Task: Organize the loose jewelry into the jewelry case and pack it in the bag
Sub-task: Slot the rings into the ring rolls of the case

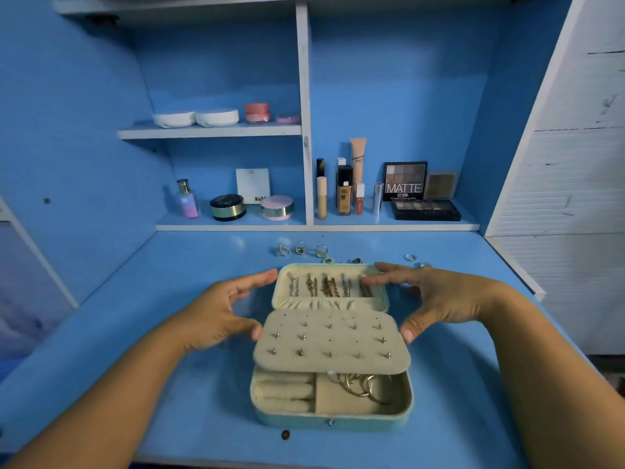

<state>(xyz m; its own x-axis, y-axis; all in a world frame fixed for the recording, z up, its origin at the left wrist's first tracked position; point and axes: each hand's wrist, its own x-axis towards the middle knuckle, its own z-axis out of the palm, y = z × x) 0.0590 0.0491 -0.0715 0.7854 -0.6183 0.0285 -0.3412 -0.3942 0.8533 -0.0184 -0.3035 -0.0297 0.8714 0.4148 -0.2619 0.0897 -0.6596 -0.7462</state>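
A blue bench (473, 333) carries an open pale-green jewelry case (331, 419) at its middle, the lid laid back toward the shelves (372, 227). Three rings (300, 248) lie in a row on the surface just behind the case, with two further rings (410, 257) apart to the right. A small dark round object (285, 434) sits near the front edge, just before the case.

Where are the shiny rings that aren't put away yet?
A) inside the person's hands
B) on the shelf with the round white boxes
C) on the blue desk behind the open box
C: the loose rings lie on the blue desk, just beyond the far edge of the open jewelry case.
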